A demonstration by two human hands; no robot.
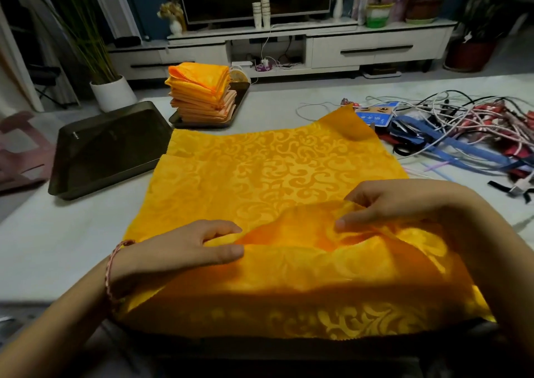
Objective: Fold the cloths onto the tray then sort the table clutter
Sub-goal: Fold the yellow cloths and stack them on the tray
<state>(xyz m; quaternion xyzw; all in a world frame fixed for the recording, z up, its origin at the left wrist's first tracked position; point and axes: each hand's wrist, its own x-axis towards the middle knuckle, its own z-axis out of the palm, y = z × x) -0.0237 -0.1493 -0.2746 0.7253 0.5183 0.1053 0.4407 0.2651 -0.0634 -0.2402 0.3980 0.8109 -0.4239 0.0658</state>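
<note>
A large yellow cloth (260, 175) with a swirl pattern lies spread on the pale table, its near edge hanging over the table's front. My left hand (187, 247) pinches a raised fold of that cloth near its left side. My right hand (390, 204) pinches the same fold further right, lifting it into a ridge. A stack of folded orange cloths (202, 94) sits on a dark tray (237, 108) at the back of the table.
An upturned dark tray (107, 146) lies left of the cloth. A tangle of cables, straps and a blue card (450, 129) covers the table's right side. A white plant pot (112, 91) and a TV cabinet (375, 48) stand beyond the table.
</note>
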